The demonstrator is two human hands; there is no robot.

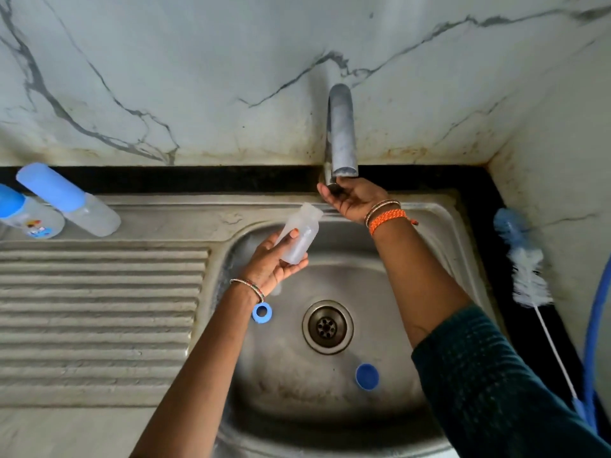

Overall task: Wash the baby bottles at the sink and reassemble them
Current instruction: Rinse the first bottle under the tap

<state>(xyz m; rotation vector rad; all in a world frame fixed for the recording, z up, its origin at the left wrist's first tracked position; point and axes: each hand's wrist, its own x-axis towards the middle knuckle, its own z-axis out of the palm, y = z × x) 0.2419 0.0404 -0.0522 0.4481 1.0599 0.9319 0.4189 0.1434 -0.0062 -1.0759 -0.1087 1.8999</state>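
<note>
At the far left, two capped baby bottles (49, 206) lay on their sides on the steel surface (99, 309), touching each other just above the ribbed draining board; both had blue caps, and the nearer one carried a small coloured print. To their right, over the left part of the sink basin (429, 233), the left hand (274, 262) had its grip clamped on an open clear bottle (301, 236), thumb across the front and fingers curled beneath, the bottle tilted with its mouth pointing up and right toward the tap. Below that wrist, a blue ring collar (262, 313) lay on the basin floor, left of the drain (328, 326). A blue cap (367, 376) lay lower down, right of the drain and well apart from the collar. Above the drain, the steel tap spout (342, 133) came down from the marbled wall. The right hand (353, 200) was at the base of the tap, fingers curled round the fitting there, its grip closed on it. At the far right, a bottle brush (525, 259) with white and blue bristles lay on the dark ledge beside the sink, next to a blue hose (595, 325).
</note>
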